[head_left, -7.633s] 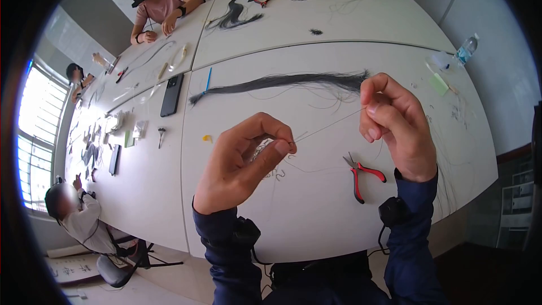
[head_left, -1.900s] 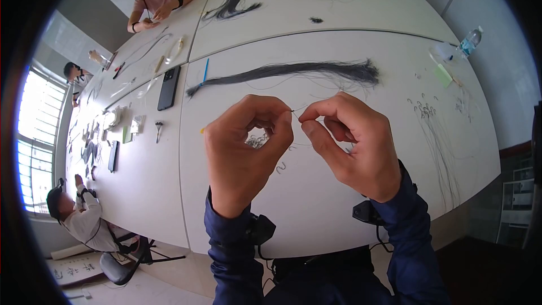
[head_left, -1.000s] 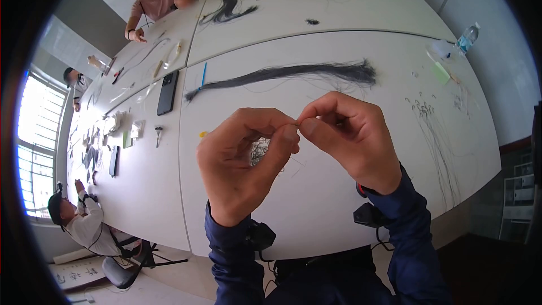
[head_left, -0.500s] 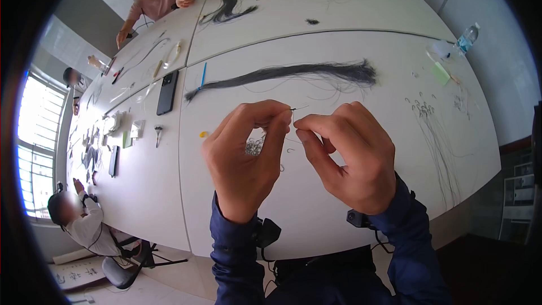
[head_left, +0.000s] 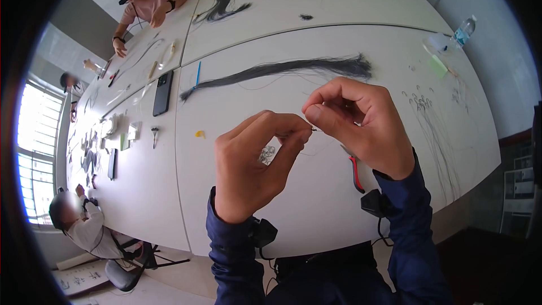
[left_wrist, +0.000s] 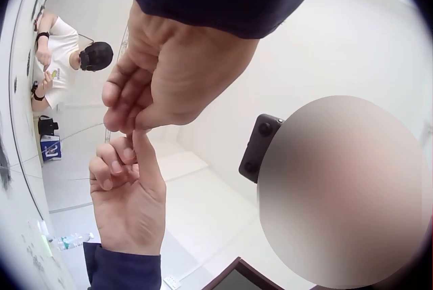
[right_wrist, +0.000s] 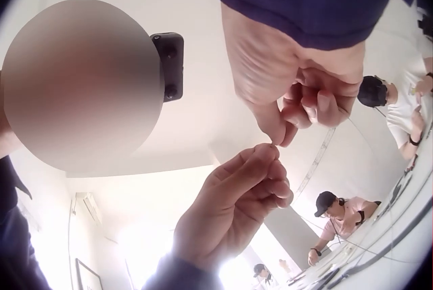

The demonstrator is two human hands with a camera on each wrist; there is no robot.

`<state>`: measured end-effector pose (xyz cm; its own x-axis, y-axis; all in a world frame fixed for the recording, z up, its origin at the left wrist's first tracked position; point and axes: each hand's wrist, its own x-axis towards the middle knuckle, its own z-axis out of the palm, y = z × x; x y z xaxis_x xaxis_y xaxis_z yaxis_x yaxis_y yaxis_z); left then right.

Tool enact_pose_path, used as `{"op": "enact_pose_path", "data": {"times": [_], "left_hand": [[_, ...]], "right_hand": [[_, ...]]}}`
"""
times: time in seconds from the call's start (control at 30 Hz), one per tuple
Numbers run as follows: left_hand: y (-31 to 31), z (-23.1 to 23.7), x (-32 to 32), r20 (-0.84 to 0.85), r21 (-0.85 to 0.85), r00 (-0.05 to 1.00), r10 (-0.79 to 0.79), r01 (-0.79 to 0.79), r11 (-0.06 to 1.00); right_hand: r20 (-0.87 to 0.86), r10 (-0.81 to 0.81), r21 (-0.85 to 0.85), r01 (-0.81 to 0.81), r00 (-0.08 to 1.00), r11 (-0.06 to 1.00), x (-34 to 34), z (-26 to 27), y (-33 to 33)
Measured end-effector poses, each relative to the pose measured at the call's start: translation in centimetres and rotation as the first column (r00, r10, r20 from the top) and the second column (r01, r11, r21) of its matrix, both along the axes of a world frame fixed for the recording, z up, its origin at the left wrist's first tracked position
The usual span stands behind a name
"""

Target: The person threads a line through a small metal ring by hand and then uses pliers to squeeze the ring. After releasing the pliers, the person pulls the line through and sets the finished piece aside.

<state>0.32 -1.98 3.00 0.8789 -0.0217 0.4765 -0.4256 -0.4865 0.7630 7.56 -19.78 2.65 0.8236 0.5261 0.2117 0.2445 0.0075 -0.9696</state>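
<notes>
Pinching the line (head_left: 315, 130) between narrowed fingers (head_left: 296, 125), the left hand (head_left: 254, 158) and, at its two o'clock, right hand (head_left: 367, 124) likely find it light, springy, best gripped near its dark end.

The dark bit (head_left: 314, 130) between the hands (head_left: 257, 164) (head_left: 367, 127) is too small to identify, and the pliers (head_left: 355, 170) are partly hidden.

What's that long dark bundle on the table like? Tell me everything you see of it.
The bundle of fine dark strands, looking like fibre or wire, lies stretched across the white table. In the head view, its left end is narrow, with a blue strip seemingly tied on. The right end flares raggedly, and strands stray loose alongside.
</notes>
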Motion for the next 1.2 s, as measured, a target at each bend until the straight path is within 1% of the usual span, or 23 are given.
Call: {"op": "enact_pose_path", "data": {"times": [0.2,0.23,0.3,0.33,0.37,0.4,0.47,0.57,0.67,0.77,0.87,0.97,1.07,1.2], "left_hand": [[0.2,0.2,-0.2,-0.013,-0.078,1.000,-0.005,0.004,0.997],[0.2,0.2,-0.3,-0.015,-0.083,1.000,0.021,-0.022,0.996],[0.1,0.4,-0.4,-0.019,-0.091,0.997,0.074,-0.076,0.993],[0.2,0.2,-0.3,0.012,-0.092,0.995,0.096,-0.095,0.991],[0.3,-0.2,-0.2,0.041,-0.094,0.992,0.118,-0.114,0.989],[0.4,-0.4,-0.1,0.070,-0.096,0.988,0.139,-0.132,0.987],[0.3,-0.5,0.0,0.063,-0.096,0.983,0.171,-0.164,0.982],[0.4,-0.7,0.3,0.066,-0.074,0.982,0.176,-0.171,0.983],[0.4,-0.8,0.4,0.061,-0.044,0.987,0.150,-0.148,0.988],[0.2,-0.7,0.4,0.054,0.006,0.989,0.139,-0.139,0.990],[0.0,-0.6,0.4,0.040,0.034,0.991,0.130,-0.131,0.991],[-0.2,-0.5,0.3,0.014,0.037,0.996,0.086,-0.087,0.996],[-0.1,-0.4,0.3,-0.003,0.024,0.999,0.039,-0.038,0.999],[-0.2,-0.1,0.1,-0.028,-0.013,1.000,0.009,-0.010,1.000]], "right_hand": [[-0.098,0.034,0.001,-0.034,0.995,0.999,0.1,-0.1,0.2],[-0.121,0.041,-0.001,-0.041,0.992,0.999,0.0,-0.1,0.2],[-0.103,0.057,-0.004,-0.058,0.993,0.998,-0.4,0.0,0.5],[-0.094,0.066,-0.005,-0.067,0.993,0.998,-0.6,0.0,0.6],[-0.103,0.045,-0.064,-0.052,0.994,0.997,-0.9,0.7,0.5],[-0.004,0.020,-0.077,-0.020,1.000,0.997,-1.1,0.6,0.6],[0.194,-0.029,-0.094,0.048,0.981,0.994,-1.5,0.3,0.7],[0.471,-0.093,-0.108,0.162,0.877,0.981,-1.7,0.4,0.9],[0.491,-0.118,-0.120,0.201,0.863,0.972,-1.9,0.9,0.6],[0.485,-0.104,-0.112,0.180,0.868,0.977,-1.5,1.1,0.3],[0.434,-0.088,-0.102,0.146,0.896,0.984,-1.1,1.1,0.1],[0.337,-0.056,-0.070,0.084,0.940,0.994,-0.6,0.8,-0.1],[0.130,-0.011,-0.066,0.020,0.991,0.998,-0.2,0.5,-0.4],[0.000,0.041,-0.033,-0.041,0.999,0.999,0.5,0.4,-0.5]]}}
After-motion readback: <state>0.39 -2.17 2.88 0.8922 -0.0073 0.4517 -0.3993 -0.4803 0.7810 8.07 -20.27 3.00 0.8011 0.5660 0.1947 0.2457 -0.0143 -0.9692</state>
